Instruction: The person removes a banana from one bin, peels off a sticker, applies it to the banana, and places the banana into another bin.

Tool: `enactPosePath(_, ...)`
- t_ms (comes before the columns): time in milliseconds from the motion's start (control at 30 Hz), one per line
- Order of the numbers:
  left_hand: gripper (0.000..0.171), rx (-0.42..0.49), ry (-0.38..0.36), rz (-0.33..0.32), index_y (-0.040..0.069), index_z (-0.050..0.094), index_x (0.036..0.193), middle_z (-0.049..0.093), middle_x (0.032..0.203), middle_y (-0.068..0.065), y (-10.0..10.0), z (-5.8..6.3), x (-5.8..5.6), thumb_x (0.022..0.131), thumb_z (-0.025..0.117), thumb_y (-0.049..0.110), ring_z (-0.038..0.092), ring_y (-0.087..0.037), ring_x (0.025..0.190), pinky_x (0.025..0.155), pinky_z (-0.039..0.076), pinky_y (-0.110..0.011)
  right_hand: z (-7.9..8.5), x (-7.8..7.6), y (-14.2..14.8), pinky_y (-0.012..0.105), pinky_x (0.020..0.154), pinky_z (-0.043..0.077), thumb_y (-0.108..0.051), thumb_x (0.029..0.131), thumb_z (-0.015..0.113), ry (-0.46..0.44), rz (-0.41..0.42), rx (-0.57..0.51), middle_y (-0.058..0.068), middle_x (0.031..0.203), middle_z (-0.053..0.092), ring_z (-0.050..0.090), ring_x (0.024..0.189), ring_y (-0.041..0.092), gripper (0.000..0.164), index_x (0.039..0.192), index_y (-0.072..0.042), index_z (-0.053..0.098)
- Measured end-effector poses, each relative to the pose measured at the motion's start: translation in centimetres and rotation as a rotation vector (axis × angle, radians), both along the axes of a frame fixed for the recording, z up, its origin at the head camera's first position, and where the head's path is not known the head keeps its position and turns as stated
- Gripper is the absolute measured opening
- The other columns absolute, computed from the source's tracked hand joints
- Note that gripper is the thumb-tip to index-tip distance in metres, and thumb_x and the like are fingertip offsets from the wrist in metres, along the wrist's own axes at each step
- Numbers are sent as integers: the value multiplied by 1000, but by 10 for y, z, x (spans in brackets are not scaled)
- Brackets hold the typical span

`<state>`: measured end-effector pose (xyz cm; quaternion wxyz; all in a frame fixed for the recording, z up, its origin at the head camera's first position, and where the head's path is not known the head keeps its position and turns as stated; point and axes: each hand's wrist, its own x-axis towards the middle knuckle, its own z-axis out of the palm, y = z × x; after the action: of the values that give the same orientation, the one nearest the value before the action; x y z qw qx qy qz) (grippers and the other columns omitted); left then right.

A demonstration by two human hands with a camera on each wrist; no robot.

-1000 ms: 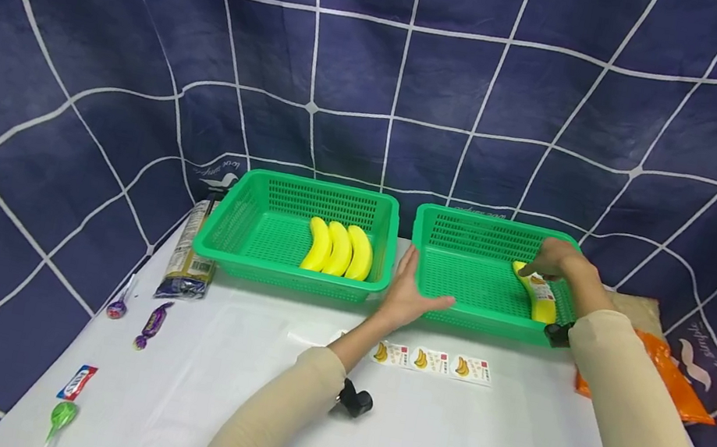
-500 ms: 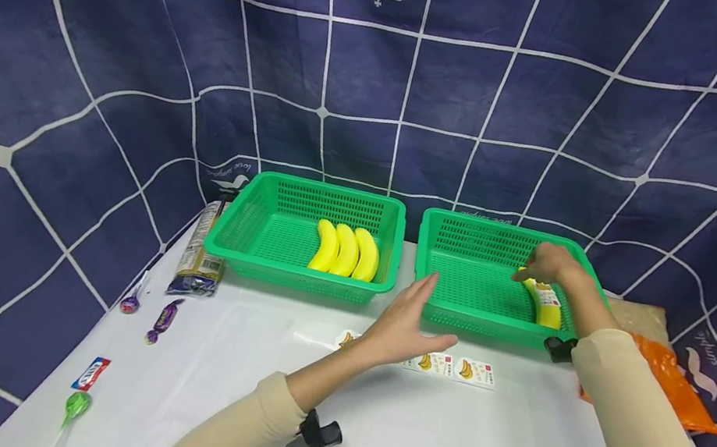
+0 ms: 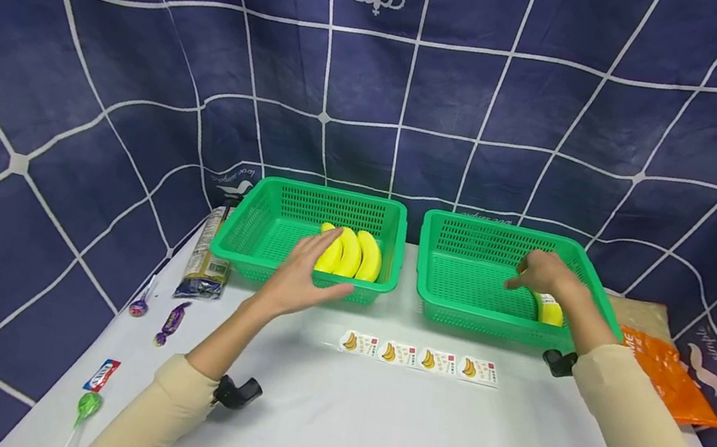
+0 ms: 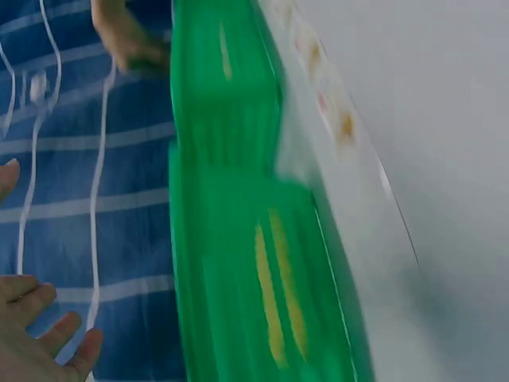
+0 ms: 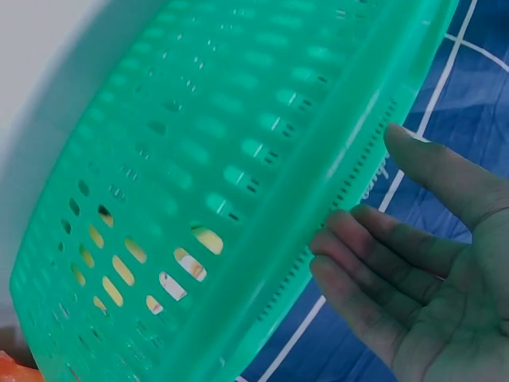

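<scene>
My left hand (image 3: 303,274) hovers with fingers and thumb spread over the front edge of the left green basket (image 3: 279,230), overlapping the leftmost of three yellow bananas (image 3: 349,254) there. In the left wrist view this hand (image 4: 40,326) holds nothing, and the bananas (image 4: 278,294) are blurred. My right hand (image 3: 547,277) hangs over the right green basket (image 3: 470,282), its fingers loosely bent and holding nothing. Below it lies one banana (image 3: 550,312) with a white label, its upper end hidden behind the hand. In the right wrist view the banana shows through the basket's holes.
A strip of banana-picture stickers (image 3: 417,358) lies on the white table in front of the baskets. An orange bag (image 3: 668,370) stands at right, a long dark-ended packet (image 3: 206,261) at left. Wrapped sweets (image 3: 171,323) and a green lollipop (image 3: 88,404) lie along the left edge.
My left hand has moved left, from between the baskets to the left basket's front. The right hand has stayed over the right basket, its fingers now off the labelled banana's upper end.
</scene>
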<state>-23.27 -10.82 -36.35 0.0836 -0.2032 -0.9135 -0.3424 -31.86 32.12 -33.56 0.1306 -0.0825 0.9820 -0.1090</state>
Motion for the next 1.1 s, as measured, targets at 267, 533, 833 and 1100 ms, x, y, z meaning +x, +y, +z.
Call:
enactPosePath(267,99,-79,-35,215,25,16,158,22,163,-10,-90,-17,-25,80,69,57,19,-39,147,112,17,-72,-3,9,-7,60,93,49,-40,83,75,21,33,-9,31,125,61,51,118,54,66,120,12,61)
enactPosePath(533,108,-114,-130,338,18,7,159,10,165,-15,-153,-44,-54,80,66,62,7,-48,147,110,9,-75,-6,15,-7,59,91,50,-44,82,75,16,36,-13,30,124,62,52,117,53,70,121,12,61)
enactPosePath(833,109,36,-235,300,14,-3,158,-4,166,-11,-167,-65,-61,85,63,60,4,-47,149,113,14,-73,-7,19,-9,58,90,51,-43,81,76,33,32,-14,28,122,64,55,115,52,66,118,11,63)
enactPosePath(1100,109,69,-251,308,13,-1,158,-6,166,-10,-170,-69,-69,84,66,57,1,-45,150,115,14,-71,-8,20,-14,57,90,52,-44,81,76,36,33,-12,27,123,64,56,115,50,67,119,10,63)
